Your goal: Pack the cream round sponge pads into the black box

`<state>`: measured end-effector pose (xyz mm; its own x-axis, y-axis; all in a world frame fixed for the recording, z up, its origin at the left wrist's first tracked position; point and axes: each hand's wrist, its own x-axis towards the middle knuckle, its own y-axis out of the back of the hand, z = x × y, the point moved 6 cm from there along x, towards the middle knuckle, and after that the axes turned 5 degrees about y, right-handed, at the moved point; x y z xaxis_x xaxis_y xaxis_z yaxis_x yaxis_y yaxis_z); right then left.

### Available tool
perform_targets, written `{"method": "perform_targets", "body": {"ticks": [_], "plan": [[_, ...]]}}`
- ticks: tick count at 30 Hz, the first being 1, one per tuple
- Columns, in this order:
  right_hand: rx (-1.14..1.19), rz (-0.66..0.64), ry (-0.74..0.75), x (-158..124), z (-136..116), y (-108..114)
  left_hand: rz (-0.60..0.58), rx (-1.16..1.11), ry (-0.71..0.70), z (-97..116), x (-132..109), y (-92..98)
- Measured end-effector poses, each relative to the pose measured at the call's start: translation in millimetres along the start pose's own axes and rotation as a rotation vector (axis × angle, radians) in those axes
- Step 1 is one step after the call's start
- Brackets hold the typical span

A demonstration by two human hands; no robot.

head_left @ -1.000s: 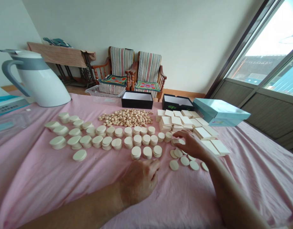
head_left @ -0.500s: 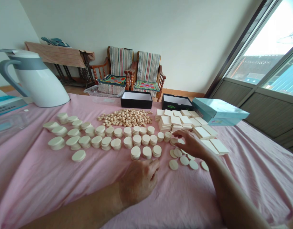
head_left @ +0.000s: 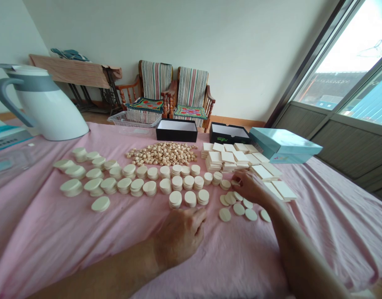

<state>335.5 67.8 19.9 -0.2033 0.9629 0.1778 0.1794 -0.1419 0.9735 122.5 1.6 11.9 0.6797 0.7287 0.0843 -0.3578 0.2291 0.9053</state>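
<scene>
Although the scene had only shifted slightly in view, the right hand [head_left: 249, 187] had moved a little rightward over the loose cream discs [head_left: 239, 209], its fingertips [head_left: 236, 177] curled down among them at about 12 o'clock from the wrist. Whether those fingers had hold of a disc, the view did not show. The left hand [head_left: 178, 236] lay half-curled on the pink bedsheet [head_left: 47, 245], just below a short disc stack [head_left: 175, 199], and whether it gripped anything could not be told.

More stacked discs [head_left: 125, 185] ran in rows at 11 o'clock, with a heap of small wooden pieces [head_left: 161, 154] at 12 and cream rectangular tiles [head_left: 228, 160] near 1. Beyond stood two open black boxes [head_left: 176, 131], a teal box [head_left: 284, 146] and a clear plastic tray [head_left: 131, 122]. A white-and-grey jug [head_left: 41, 106] stood at 10 o'clock. Two striped wooden armchairs [head_left: 173, 89] sat against the wall, and a large window [head_left: 340, 74] filled 2 o'clock.
</scene>
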Motion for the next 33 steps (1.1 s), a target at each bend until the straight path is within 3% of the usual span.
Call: {"method": "perform_targets", "body": {"ticks": [3,6,10,17,24,33], "plan": [[0.07,0.118,-0.084,-1.7,-1.9,11.9,-0.009,-0.007,0.005,-0.3,-0.2,-0.8],[0.155,0.169,-0.073,-2.6,-12.6,16.9,-0.005,-0.021,0.002,0.0,0.0,0.5],[0.179,0.148,-0.045,-1.3,-22.4,12.5,-0.002,-0.024,-0.006,0.5,0.3,1.3],[0.179,0.134,-0.103,-1.4,-12.6,11.2,0.008,-0.019,-0.002,0.2,0.0,0.9],[0.216,0.029,0.038,-4.0,-19.9,1.3,-0.003,-0.027,-0.005,0.4,0.1,1.0],[0.234,0.085,-0.018,-0.2,-21.2,4.9,-0.005,-0.019,0.007,-0.6,0.0,0.6]]}}
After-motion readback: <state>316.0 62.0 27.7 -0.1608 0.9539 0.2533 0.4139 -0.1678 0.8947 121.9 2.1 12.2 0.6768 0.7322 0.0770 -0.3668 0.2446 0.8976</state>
